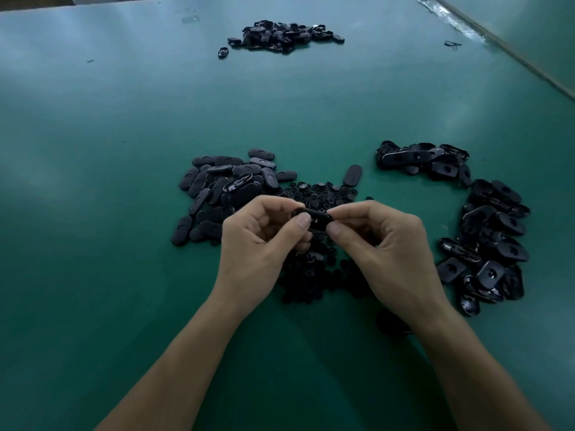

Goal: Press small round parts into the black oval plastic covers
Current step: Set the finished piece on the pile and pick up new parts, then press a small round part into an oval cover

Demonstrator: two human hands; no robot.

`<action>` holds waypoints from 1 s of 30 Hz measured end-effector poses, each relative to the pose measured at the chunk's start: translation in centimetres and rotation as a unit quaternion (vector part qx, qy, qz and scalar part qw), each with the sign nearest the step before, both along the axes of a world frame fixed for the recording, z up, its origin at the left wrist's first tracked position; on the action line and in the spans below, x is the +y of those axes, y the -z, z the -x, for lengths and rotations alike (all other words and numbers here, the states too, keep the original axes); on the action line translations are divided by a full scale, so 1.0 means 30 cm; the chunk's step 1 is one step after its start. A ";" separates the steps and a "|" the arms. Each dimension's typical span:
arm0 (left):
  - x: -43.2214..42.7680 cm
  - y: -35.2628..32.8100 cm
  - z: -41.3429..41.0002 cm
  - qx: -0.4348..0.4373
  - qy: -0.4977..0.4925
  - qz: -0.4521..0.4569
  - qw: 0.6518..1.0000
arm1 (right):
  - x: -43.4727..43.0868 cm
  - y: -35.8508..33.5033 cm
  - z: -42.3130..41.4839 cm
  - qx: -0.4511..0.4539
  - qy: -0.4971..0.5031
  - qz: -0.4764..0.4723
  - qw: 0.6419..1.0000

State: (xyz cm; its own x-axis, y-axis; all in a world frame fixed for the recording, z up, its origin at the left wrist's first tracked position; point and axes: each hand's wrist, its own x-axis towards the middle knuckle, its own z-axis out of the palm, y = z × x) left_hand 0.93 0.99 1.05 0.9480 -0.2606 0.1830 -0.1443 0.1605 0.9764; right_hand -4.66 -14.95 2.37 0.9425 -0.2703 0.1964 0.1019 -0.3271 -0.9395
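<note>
Black oval plastic cover (313,218) held in the air at centre, above the table, pinched at both ends. Long axis runs left to right, one broad face turned toward the camera. Whether a round part is already seated in it: cannot tell, too dark.

Left hand (261,241) grips the left end, thumb tip on the near face, curled fingers behind. Right hand (382,247) grips the right end the same way, thumb and forefinger closed on the edge. Both hands closed on the same cover.

Handling, judged: light, stiff moulded shell, smooth and likely a bit slippery. It should not crush under finger force. Best taken by the two rounded ends or the long rim, leaving the middle free for the thumb to press the insert. Pressing off-centre could tilt the part or make the cover slip out.

Directly below and just beyond the hands, a heap of small black round plastic parts (323,194) lies on the green table mat (124,150). Just left of it, a pile of matt black oval covers (217,185), mostly smooth side up. One single cover (352,175) sits apart, just beyond the round parts. To the right, a curved pile of glossy black covers (491,231), many hollow side up. Far centre, another black pile (283,34), well apart.
</note>
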 end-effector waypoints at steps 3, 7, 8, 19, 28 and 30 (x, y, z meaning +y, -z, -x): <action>0.000 0.000 0.001 0.002 0.005 -0.004 1.000 | 0.004 0.001 -0.002 -0.001 0.005 -0.012 1.000; -0.002 0.001 0.000 -0.003 0.007 -0.012 1.000 | 0.004 -0.001 -0.004 -0.006 0.010 -0.033 0.999; -0.002 0.002 0.000 -0.004 0.007 -0.013 1.000 | 0.006 -0.001 -0.003 -0.008 0.009 -0.035 0.999; -0.003 0.005 0.002 -0.023 0.012 -0.062 0.998 | 0.018 0.004 0.006 -0.028 0.023 0.076 0.996; 0.006 0.003 -0.006 -0.029 -0.013 -0.012 0.999 | 0.017 -0.001 0.013 0.088 0.014 0.329 0.940; 0.007 0.004 -0.008 -0.034 -0.004 -0.017 0.999 | 0.017 -0.003 0.011 0.098 0.011 0.329 0.939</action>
